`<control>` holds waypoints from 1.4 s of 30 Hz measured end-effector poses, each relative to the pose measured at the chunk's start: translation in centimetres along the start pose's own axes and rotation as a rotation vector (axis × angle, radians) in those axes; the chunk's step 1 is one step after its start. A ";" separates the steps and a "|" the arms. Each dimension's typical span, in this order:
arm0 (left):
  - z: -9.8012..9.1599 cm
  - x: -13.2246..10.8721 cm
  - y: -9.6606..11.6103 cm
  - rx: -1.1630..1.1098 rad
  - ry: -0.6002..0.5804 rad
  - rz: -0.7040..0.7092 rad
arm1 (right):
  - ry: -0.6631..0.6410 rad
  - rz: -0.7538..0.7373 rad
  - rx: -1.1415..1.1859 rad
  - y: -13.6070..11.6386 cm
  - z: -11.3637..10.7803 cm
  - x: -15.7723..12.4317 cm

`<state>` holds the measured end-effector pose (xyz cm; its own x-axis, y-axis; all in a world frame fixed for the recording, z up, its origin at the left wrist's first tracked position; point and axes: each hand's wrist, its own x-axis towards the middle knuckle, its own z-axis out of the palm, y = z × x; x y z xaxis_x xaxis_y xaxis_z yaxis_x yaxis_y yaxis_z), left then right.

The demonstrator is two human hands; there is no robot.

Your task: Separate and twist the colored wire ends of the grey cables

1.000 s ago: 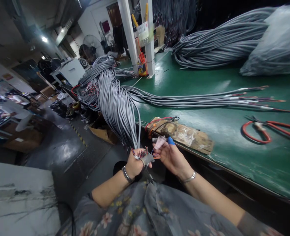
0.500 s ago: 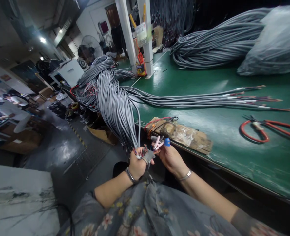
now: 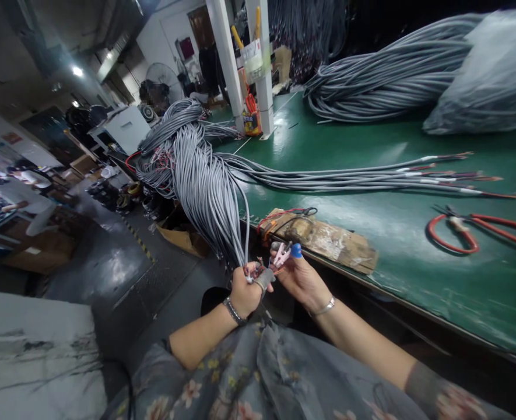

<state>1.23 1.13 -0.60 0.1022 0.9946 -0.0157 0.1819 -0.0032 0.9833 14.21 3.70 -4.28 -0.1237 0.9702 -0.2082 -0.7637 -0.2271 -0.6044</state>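
My left hand is closed around the end of a grey cable, whose thin coloured wires fan out above the fist. A grey cover wraps its thumb. Just to the right, my right hand pinches a small pink clip close to the wire ends. One of its fingertips wears a blue cover. Whether the clip touches a wire is too small to tell. Behind my left hand, a thick bundle of grey cables hangs over the bench edge.
On the green bench lie a wooden block with wires, red-handled pliers and a row of stripped cables. Coiled cables lie at the back, partly in a plastic bag. A white post stands behind.
My right hand and the pink clip have shifted slightly left, closer to my left hand. My left hand keeps its hold on the cable.
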 end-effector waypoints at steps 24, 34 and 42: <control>-2.2 -0.1 -0.3 0.175 -0.278 0.116 | -0.155 -0.005 -0.440 -0.5 0.2 -3.9; -1.7 -0.2 0.0 0.086 -0.244 0.031 | -0.053 0.008 -0.463 -0.3 0.4 -3.7; -1.4 -0.1 -0.1 -0.057 -0.138 -0.017 | 0.003 -0.014 -0.395 0.0 0.6 -3.9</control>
<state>-0.20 1.14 -0.41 0.2336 0.9708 -0.0536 0.1289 0.0237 0.9914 14.30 -0.04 -3.05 -0.1127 0.9735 -0.1992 -0.4631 -0.2288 -0.8563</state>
